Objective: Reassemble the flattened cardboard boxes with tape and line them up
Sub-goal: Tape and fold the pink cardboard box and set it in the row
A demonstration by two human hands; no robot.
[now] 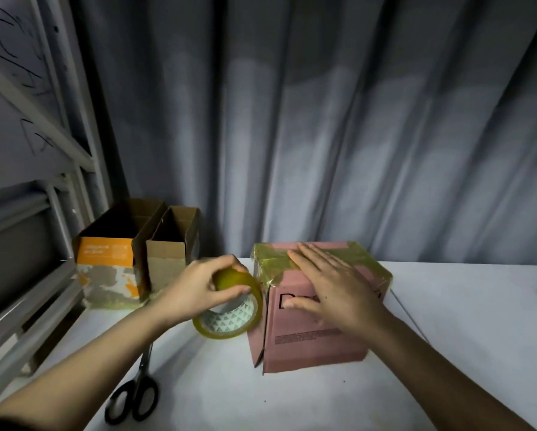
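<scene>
Tape roll (230,306) sits in the left hand (195,287), fingers curled over its top edge, held just left of the pink box (310,343) on the white table (463,321). The right hand (332,284) lies flat on the box, fingers straight and spread across its top and front, over the yellowish tape strip (354,255) along the top. Two open boxes stand side by side at the far left: an orange box (105,265) and a brown box (167,259). Scissors (136,390) lie near the left forearm.
</scene>
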